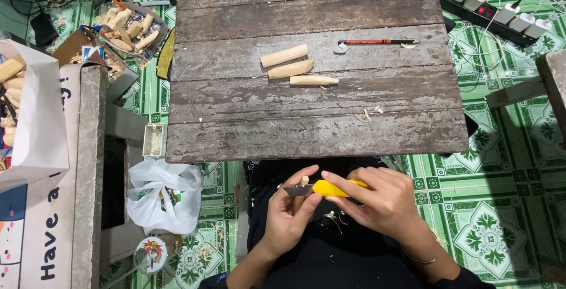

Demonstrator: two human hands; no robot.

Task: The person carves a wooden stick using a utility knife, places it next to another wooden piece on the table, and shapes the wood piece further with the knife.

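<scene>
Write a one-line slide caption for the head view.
Right hand draws a yellow-handled knife along a wooden stick held in the left hand, below a plank table.

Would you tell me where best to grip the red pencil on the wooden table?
Probably the red pencil at mid-shaft, fingers coming from above across its width: it lies flat, left to right, with bare table on both long sides and a small grey piece at its left end.

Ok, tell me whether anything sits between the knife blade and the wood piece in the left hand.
Nothing visible does: the yellow-handled utility knife in the right hand lies directly against the small pale wooden piece gripped by the left hand.
</scene>
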